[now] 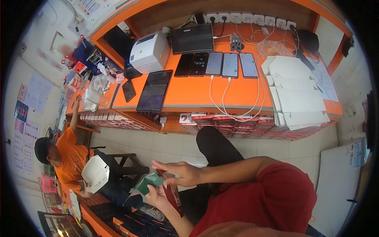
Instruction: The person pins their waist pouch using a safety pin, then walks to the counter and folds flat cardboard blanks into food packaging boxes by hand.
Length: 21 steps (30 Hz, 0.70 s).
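My left hand (157,196) pinches a small folded green packet or booklet (151,183), with a pale, see-through flap at its lower left end. Just above it, my right hand (179,173) has its fingers stretched over the top of a dark red, flat box-like item (170,194). That red item lies between my two hands, partly covered by them. Whether my right fingers grip it or only rest against it is hard to see. Both hands are over my lap, below the orange counter.
Phones (213,64), a tablet (154,91), a white label printer (150,51) and charging cables lie on the orange counter (185,96). White flattened cartons (296,89) are stacked at right. A co-worker in orange (71,156) sits at left holding a white sheet (96,173).
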### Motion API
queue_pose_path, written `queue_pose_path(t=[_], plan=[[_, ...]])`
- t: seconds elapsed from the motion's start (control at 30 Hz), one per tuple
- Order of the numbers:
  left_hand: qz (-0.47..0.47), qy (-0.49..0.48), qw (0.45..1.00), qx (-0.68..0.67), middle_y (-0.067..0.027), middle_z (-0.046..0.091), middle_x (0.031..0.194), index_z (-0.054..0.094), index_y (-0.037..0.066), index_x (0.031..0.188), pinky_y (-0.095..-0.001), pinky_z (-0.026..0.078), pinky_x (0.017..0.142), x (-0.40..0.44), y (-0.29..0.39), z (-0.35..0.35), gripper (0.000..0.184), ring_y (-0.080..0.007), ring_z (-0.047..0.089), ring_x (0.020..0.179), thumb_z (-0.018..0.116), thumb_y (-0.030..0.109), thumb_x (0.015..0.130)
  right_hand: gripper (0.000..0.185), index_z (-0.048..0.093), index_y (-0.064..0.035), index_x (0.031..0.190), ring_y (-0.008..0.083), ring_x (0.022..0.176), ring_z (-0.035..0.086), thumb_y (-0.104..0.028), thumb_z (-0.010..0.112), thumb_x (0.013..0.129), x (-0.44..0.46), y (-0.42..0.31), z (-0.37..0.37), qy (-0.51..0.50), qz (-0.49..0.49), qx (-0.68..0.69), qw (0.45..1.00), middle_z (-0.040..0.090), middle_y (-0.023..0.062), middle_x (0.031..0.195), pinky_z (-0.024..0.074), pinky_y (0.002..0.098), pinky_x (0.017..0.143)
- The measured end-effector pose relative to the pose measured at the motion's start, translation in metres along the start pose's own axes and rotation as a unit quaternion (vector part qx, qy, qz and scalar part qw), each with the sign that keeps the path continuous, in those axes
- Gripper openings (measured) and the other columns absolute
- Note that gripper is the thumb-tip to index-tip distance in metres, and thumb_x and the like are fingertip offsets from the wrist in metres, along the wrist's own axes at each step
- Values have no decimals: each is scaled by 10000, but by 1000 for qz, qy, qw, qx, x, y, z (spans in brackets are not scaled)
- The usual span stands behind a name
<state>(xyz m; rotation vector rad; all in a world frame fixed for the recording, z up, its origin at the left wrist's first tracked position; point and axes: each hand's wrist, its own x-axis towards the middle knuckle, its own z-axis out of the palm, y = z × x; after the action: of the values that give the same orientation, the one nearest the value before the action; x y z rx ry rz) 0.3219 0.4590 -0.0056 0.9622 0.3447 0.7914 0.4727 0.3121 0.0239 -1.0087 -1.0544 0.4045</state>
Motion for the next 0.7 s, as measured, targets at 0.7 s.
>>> queue_pose_path(t=[0.7], plan=[[-15,22,999,31,-146,673,1236,586,-20,1265,-375,567,944,-13,8,50,229,-226,683,1088,564,81,1061,307,707,1,1062,355,1193,607,-76,834,794,14,-4,-18,-105,-45,-168,979,634,123,1219,518,423,1000]])
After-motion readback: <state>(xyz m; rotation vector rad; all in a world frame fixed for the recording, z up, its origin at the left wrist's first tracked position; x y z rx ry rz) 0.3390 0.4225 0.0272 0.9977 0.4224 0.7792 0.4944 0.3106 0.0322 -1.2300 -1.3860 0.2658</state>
